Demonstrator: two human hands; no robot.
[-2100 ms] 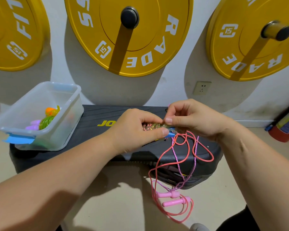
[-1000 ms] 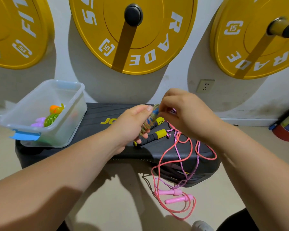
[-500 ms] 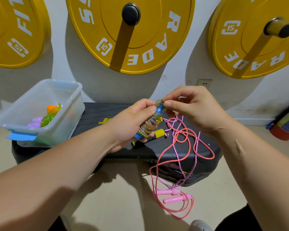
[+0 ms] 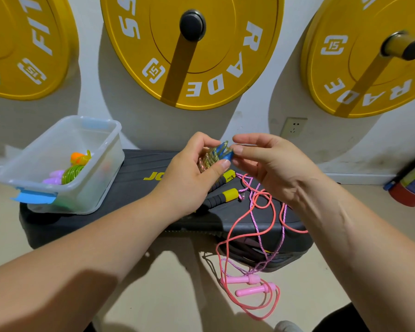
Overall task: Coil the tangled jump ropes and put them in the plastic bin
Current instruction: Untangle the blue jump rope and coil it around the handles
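A glittery, translucent coiled jump rope (image 4: 212, 158) with blue plastic handles sits in the air above the back edge of a black ribbed step platform (image 4: 134, 168), caught between both hands. The left hand (image 4: 189, 173) is at the coil's 8 o'clock, with thumb and fingers curled round the wound loops. The right hand (image 4: 271, 164) is at its 3 o'clock, pinching the blue tip between thumb and forefinger; its other fingers are loosely bent. Most of the coil is hidden behind the left fingers, so I cannot tell how many turns it has. At the coil's 5 o'clock, two black foam handles with yellow caps (image 4: 227, 196) lie on the platform, their lower ends covered by the left wrist. From there a thin pink plastic rope (image 4: 230, 236) and a purple braided cord (image 4: 258, 226) run tangled over the platform's front edge to the floor, where a pair of pink handles (image 4: 252, 283) lie. At the coil's 9 o'clock, a clear plastic bin (image 4: 106, 168) with blue clips stands on the platform's left end and holds a green coiled rope (image 4: 71, 173) with orange and lilac handles. Yellow weight plates (image 4: 192, 68) hang on the wall at 12 o'clock, cut off by the frame. A red extinguisher (image 4: 410, 190) is cropped at the right edge.
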